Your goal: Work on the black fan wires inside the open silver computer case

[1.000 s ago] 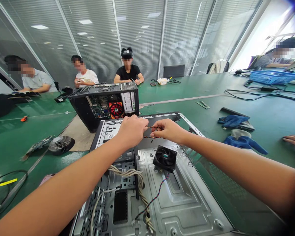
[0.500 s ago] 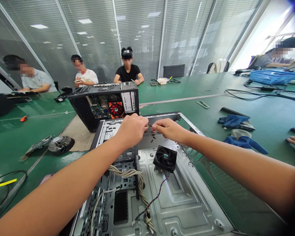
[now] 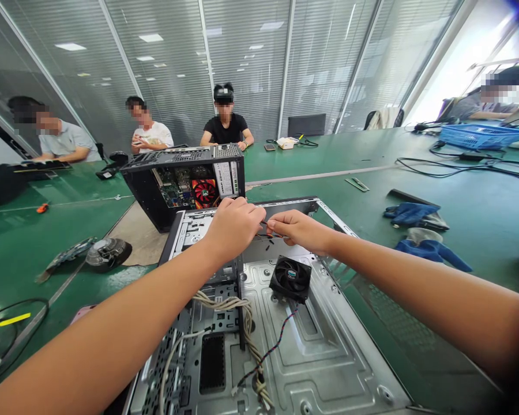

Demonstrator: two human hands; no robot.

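reaching in from the lower corners of the frame, both bare arms meet at the centre, above the far end of an open metal computer case (image 3: 328,346). the left hand (image 3: 236,227) is curled into a loose fist, knuckles up, its fingers clamped on one end of some thin wires (image 3: 270,234). the right hand (image 3: 298,229) faces it, thumb and forefinger pinched together on the other end. the wires span the short gap between the 2 hands, clear of the case floor. just below the right hand a black fan (image 3: 290,278) lies on the case floor, its twisted lead running toward the lower centre. a pale cable bundle (image 3: 242,314) hangs under the left forearm. behind the hands stands another, black computer case (image 3: 185,181). blue gloves (image 3: 432,251) lie on the green desk (image 3: 480,219) at mid right.
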